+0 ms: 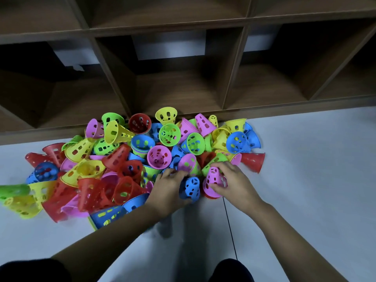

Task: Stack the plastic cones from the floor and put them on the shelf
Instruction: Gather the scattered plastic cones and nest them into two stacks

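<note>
Holding blue cone [190,190] and pink cone [214,180] upright, narrow tips up

Glossy perforated plastic cones [142,157], matt wood-grain shelf [179,88], smooth pale floor [315,159]

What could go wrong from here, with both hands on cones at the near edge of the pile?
1. The left hand grips a blue cone and the right hand a pink cone, both touching the pile; lifting could drag neighbours loose.
2. Cones lie tipped every way, so a tilted one may jam when stacked.
3. The pile lies against the shelf; cones could roll across the floor.
</note>
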